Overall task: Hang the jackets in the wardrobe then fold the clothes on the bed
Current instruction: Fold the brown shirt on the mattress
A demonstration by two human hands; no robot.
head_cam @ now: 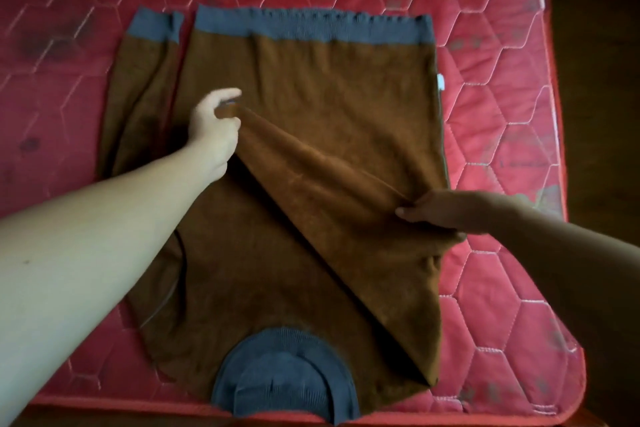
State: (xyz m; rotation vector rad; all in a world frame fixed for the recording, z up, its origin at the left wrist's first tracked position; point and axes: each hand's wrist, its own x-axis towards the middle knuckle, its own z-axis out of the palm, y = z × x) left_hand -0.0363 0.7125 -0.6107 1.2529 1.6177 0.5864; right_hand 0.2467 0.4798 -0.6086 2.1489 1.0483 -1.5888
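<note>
Sweater (311,90), one, pinched by two hands (213,130) (446,211)

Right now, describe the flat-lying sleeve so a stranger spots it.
Find the red quilted mattress and the brown knitted sweater on it. On the picture's left, beside it, lies a long brown sleeve. Its short grey-blue ribbed cuff, beside the wide hem band, marks it.

- Dim, soft light over the bed (519,114); left hand (211,135) lit pale, right hand (446,211) in shadow.
- Right of the bed, near black.
- Slight blur throughout; bed edges bow.
</note>
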